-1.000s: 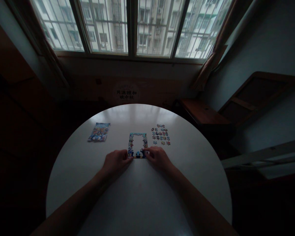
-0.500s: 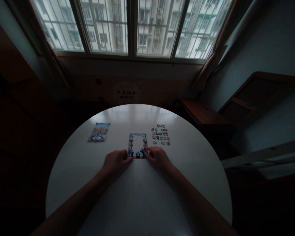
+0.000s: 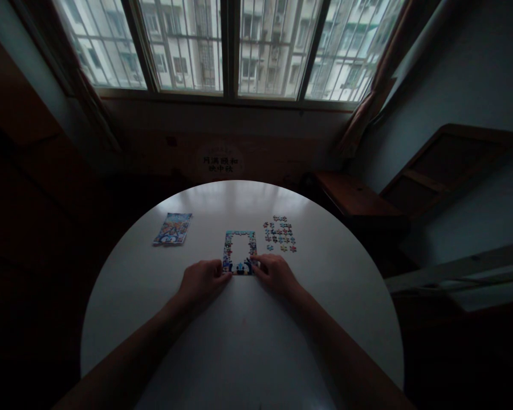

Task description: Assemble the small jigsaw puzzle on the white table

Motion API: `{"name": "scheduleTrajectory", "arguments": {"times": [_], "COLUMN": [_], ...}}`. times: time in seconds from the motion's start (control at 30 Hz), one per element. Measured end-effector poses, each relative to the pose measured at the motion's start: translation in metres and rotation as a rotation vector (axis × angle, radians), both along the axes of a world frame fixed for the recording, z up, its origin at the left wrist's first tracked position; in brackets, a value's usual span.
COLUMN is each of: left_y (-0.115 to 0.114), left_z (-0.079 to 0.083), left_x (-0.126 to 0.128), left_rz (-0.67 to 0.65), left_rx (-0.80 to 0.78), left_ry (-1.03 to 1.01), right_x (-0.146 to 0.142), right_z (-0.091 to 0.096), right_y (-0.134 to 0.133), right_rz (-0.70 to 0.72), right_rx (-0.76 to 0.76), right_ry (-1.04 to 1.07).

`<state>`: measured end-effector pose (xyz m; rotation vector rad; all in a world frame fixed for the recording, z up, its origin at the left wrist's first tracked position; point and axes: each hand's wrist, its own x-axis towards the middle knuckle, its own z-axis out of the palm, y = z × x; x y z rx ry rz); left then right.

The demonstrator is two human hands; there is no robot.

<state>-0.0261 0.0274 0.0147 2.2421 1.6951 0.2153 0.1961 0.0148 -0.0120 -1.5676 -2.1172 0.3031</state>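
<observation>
A jigsaw puzzle border [image 3: 227, 244] lies flat on the white round table, joined into an upright rectangle with a hollow middle showing the tabletop. A few blue and dark pieces reach inward along its lower side. At the lower left corner, my left hand [image 3: 202, 275] has its fingers curled in and its thumb against the border. My right hand [image 3: 274, 270] grips the lower right side between thumb and forefinger. Parts of both lower corners are hidden by my fingers. Several loose puzzle pieces [image 3: 284, 232] lie in rough rows to the right, just beyond my right hand.
A colourful picture sheet or packet [image 3: 173, 229] rests on the left of the round table [image 3: 239, 341]. Behind the table stands a wooden bench or stool [image 3: 359, 193] at right. A barred window [image 3: 265, 51] with curtains spans the far wall. The room is dim.
Nearly nothing differs. Both hands stay at the lower corners of the puzzle border, and the loose pieces and the picture sheet keep their places.
</observation>
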Motion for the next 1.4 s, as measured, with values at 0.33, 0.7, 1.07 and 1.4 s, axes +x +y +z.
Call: {"name": "scheduleTrajectory", "arguments": {"times": [0.33, 0.7, 1.07, 1.4], "left_y": [-0.001, -0.0006, -0.0002, -0.0016], "left_z": [0.0025, 0.0005, 0.0013, 0.0041], "left_x": [0.0008, 0.0003, -0.0003, 0.0012], "left_rz": [0.0, -0.001, -0.014, 0.009], "left_rx": [-0.002, -0.003, -0.008, -0.022], "left_ry": [-0.005, 0.003, 0.008, 0.001], "right_x": [-0.0006, -0.0007, -0.0005, -0.0005], "right_z": [0.0002, 0.0004, 0.0002, 0.0], "right_y": [-0.0009, -0.0005, 0.0003, -0.0005], "right_rz": [-0.007, -0.011, 0.003, -0.007], "right_rx": [0.005, -0.018, -0.01, -0.002], "right_ry": [0.012, 0.021, 0.017, 0.012]}}
